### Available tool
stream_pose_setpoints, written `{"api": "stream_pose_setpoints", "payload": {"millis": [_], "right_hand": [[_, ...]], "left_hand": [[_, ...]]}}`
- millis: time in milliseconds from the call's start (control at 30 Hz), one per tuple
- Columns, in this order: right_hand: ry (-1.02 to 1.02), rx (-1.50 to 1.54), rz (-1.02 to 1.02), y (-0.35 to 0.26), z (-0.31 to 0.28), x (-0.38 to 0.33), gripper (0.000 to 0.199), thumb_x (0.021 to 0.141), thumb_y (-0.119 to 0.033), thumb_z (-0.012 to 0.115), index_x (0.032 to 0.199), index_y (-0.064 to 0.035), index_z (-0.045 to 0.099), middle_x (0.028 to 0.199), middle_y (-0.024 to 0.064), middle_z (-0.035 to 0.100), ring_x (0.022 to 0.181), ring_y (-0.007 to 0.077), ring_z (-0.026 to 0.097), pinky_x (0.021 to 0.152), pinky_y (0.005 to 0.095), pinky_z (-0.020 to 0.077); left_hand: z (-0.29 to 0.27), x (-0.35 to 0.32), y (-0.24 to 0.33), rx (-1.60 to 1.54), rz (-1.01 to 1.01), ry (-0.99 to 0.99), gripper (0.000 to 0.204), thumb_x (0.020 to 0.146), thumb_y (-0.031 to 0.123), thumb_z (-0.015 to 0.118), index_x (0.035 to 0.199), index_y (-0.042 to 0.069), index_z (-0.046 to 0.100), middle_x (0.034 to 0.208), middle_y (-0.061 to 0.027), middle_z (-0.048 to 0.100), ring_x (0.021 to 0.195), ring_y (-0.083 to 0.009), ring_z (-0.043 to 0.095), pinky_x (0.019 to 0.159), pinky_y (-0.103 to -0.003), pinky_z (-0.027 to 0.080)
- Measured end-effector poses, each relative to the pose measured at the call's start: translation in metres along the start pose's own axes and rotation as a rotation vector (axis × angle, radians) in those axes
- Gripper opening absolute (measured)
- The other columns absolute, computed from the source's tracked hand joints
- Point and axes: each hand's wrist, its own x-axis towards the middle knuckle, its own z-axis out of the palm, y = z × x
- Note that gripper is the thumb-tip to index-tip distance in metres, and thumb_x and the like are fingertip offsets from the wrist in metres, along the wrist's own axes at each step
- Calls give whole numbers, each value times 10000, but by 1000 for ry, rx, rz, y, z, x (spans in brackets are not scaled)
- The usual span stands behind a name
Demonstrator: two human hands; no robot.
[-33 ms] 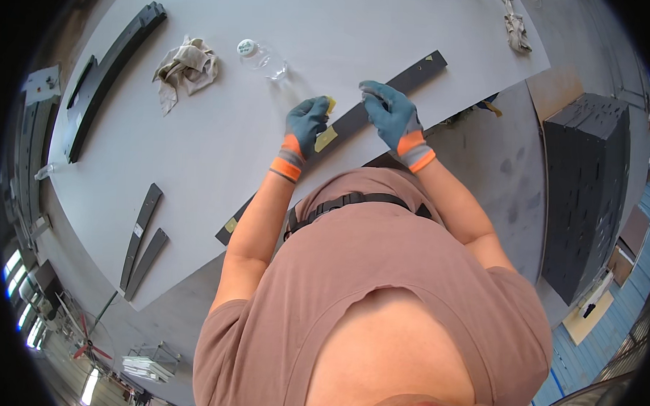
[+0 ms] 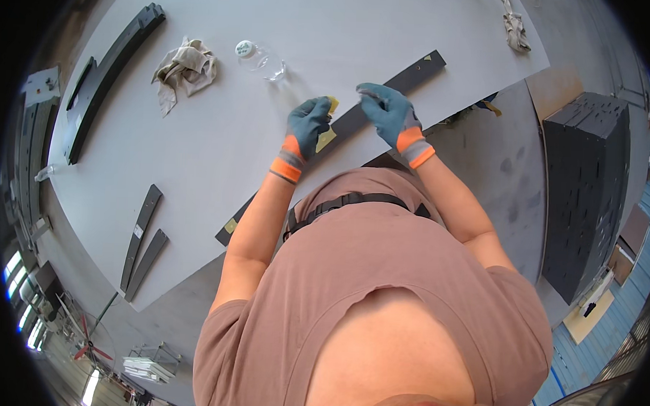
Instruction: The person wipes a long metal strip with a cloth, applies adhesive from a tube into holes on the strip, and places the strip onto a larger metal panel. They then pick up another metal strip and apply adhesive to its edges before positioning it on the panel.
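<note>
A long dark grey strip point(image 2: 412, 75) lies slantwise along the near edge of the table, with yellow patches on it. My left hand point(image 2: 308, 121), in a blue-grey glove with an orange cuff, is closed in a pinch on a small yellow piece of tape point(image 2: 333, 105). Another yellow patch point(image 2: 325, 139) shows on the strip beside that hand. Over the strip's far side is my right hand point(image 2: 388, 114), gloved alike, thumb and fingers pressed together. Whatever may be between its fingertips is too small to make out.
A clear bottle point(image 2: 271, 66) lies beyond my hands, near a crumpled cloth point(image 2: 186, 70). Long dark curved pieces point(image 2: 113, 74) lie at the far left, two shorter dark strips point(image 2: 141, 228) at the near left. A second cloth point(image 2: 516, 33) hangs by the table's right edge; a dark stack point(image 2: 583, 192) stands beyond.
My right hand has shifted very slightly left and down. The yellow piece in my left hand has tilted a little to the right.
</note>
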Motion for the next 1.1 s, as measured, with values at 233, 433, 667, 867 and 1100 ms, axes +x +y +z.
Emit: {"api": "stream_pose_setpoints", "payload": {"millis": [233,433,667,867,1100], "right_hand": [[-24,-368,-265,3,12,6,179,942,-243,702,1047,-114,768,960,117,753,799,284,724,743,410,581],[120,-737,-517,0,14,0,107,911,-248,738,969,-164,771,916,70,752,798,337,716,681,446,578],[323,-557,-577,14,-34,4,57,917,-121,739,966,-97,756,869,77,751,755,253,722,636,386,562],[394,-174,449,104,-158,52,283,893,-269,817,1023,-39,716,876,79,733,740,188,648,694,364,552],[353,-910,553,114,-188,51,521,858,-524,760,1107,-68,728,1139,154,774,1070,366,730,951,453,563]], "left_hand": [[20,-11,-4,-49,11,-231,312,1074,265,647,1224,-1,710,1033,-28,698,861,-108,645,780,-261,551],[32,-17,1,-26,-55,-99,274,1063,201,653,1213,-21,708,1067,-47,724,968,-136,689,860,-272,579],[-38,39,-48,-148,-254,-16,808,957,293,770,1596,-19,385,1254,-167,694,1005,-242,705,853,-362,582],[-23,39,-55,538,49,272,776,902,342,792,1527,-9,492,1304,-169,682,1089,-278,691,950,-408,562],[15,36,-49,680,89,249,702,922,325,764,1490,-15,531,1330,-184,671,1093,-283,694,939,-415,572]]}}
